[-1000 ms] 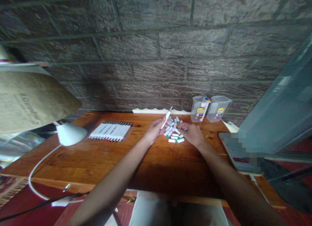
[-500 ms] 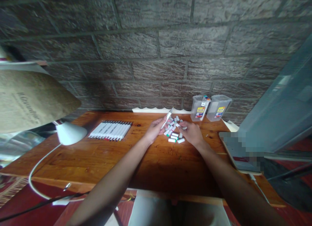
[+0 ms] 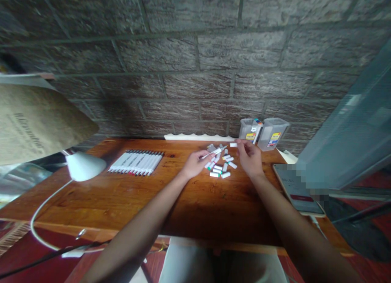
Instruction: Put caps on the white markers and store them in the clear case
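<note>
One uncapped white marker [image 3: 216, 151] slants from a person's left hand [image 3: 194, 164], curled around it, while the right hand [image 3: 249, 156] pinches a white cap [image 3: 233, 145] near its tip, above loose caps [image 3: 225, 167] on a wooden desk [image 3: 214, 205], right of a row of markers [image 3: 136, 163].

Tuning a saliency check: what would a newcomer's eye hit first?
Probably mid-desk: the left hand holding an uncapped white marker, the right hand a white cap, with loose caps lying between them. Next, the neat row of markers left of the hands, and the large brown lampshade at the left edge.
</note>
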Demonstrator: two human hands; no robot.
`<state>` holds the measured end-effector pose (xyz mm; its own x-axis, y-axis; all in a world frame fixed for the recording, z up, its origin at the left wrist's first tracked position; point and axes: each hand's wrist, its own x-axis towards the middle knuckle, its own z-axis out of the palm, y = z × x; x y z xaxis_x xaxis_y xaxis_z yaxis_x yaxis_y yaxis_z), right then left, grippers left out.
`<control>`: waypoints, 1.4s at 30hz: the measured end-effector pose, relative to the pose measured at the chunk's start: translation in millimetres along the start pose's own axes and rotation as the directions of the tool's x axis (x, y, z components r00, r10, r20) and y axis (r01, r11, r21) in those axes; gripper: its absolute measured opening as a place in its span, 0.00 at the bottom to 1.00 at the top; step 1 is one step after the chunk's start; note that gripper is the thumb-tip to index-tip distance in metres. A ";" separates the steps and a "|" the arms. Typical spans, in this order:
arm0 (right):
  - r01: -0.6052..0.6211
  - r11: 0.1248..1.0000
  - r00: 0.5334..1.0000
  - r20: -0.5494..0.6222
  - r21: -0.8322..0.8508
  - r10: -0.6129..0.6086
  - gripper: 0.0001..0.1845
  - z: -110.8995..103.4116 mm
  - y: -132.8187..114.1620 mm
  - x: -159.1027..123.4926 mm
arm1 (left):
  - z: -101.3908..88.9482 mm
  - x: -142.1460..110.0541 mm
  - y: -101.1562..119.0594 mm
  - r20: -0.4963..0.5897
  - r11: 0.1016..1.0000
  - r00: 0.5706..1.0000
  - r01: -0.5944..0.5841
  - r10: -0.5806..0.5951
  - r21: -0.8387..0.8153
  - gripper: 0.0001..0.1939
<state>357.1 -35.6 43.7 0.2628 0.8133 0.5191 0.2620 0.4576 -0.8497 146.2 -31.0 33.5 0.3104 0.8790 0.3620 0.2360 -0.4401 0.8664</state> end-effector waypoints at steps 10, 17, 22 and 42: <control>-0.046 0.998 0.962 0.267 -0.030 0.053 0.24 -0.8 -3.3 -7.8 | -5.5 -5.6 -0.6 0.018 0.955 0.984 -0.179 0.180 0.236 0.16; -0.131 0.989 0.906 0.397 -0.068 0.148 0.27 -8.8 -8.9 -3.7 | -12.7 -7.2 0.7 0.036 0.899 0.968 -0.246 0.250 0.363 0.16; -0.170 0.970 0.857 0.459 -0.176 0.233 0.32 -10.0 -11.2 -4.6 | -11.3 -8.9 3.4 0.101 0.874 0.969 -0.249 0.227 0.418 0.19; -0.432 0.881 0.884 0.280 0.191 0.374 0.46 3.1 -6.5 -5.8 | 6.4 -18.4 18.3 0.347 0.864 0.908 -0.359 0.235 0.354 0.15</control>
<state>351.0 -42.2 45.9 0.0708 0.9908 0.1157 -0.0598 0.1200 -0.9910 150.7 -56.4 40.5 0.6566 0.6312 0.4129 0.4185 -0.7603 0.4968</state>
